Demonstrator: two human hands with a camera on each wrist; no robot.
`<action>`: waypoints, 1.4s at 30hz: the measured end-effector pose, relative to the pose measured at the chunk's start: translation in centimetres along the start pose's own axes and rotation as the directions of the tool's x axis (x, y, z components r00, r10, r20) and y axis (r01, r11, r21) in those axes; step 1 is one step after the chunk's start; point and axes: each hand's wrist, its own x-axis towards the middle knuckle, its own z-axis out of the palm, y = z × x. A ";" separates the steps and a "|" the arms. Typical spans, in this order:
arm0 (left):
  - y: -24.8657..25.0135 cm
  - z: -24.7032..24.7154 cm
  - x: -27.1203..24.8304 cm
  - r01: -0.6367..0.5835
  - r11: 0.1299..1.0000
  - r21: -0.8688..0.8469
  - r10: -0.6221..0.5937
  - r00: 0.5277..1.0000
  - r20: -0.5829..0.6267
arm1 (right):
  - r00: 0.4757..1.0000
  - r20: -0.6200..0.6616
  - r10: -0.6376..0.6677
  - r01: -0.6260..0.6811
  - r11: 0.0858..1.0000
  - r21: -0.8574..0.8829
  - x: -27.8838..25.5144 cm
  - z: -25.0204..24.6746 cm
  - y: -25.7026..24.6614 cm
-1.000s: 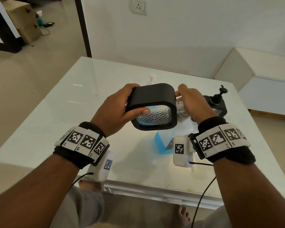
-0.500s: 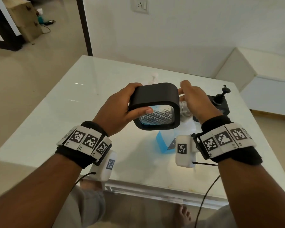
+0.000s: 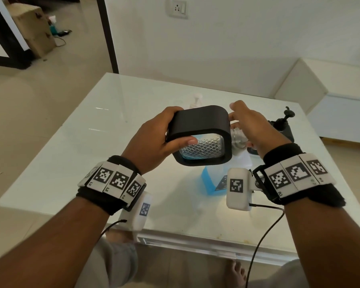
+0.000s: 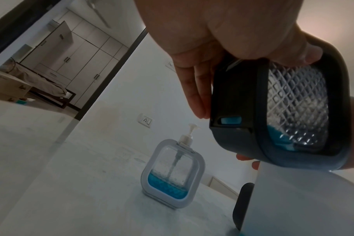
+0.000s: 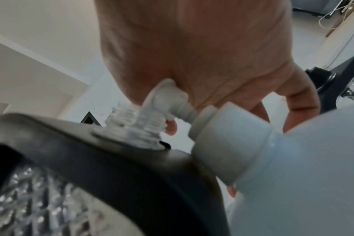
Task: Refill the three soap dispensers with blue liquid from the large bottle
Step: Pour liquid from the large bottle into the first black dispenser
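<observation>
**Refill status: black dispenser still low, pump off**

Left hand gripped the black dispenser, tipped on its side above the table. Its diamond-cut window showed only a thin blue pool. Right hand was at its bare threaded neck, fingers loosely curled; can't tell if they held anything. Large bottle stood below, capped. White dispenser roughly a quarter full. Judgement: refilling mostly left to do.

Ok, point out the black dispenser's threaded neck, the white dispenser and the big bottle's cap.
threaded neck [image 5: 137, 127], right wrist view, on its clear threads.
white dispenser [image 4: 173, 172], left wrist view, on its clear window.
bottle's cap [image 5: 222, 146], right wrist view, on its side.
</observation>
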 end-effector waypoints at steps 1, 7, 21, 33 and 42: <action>0.0 0.0 0.0 0.000 1.000 0.003 0.000 1.000 -0.001 | 1.000 -0.005 -0.003 0.003 1.000 0.001 0.0 0.0 0.0; 0.0 0.0 0.0 0.003 1.000 0.009 -0.003 1.000 -0.012 | 0.995 -0.092 -0.044 0.043 0.999 -0.014 0.0 0.4 0.3; 0.0 -0.1 -0.1 -0.002 1.000 0.000 0.002 1.000 -0.008 | 0.999 -0.038 -0.024 0.024 1.000 -0.012 -0.2 0.0 -0.2; 0.5 0.0 0.0 -0.007 1.000 -0.012 0.007 1.000 -0.015 | 0.993 -0.102 -0.052 0.049 0.998 -0.031 -0.5 0.5 0.3; 0.5 -0.2 -0.1 0.003 1.000 -0.021 -0.003 1.000 0.003 | 0.997 -0.044 -0.067 0.066 0.998 -0.010 -0.6 0.3 -0.2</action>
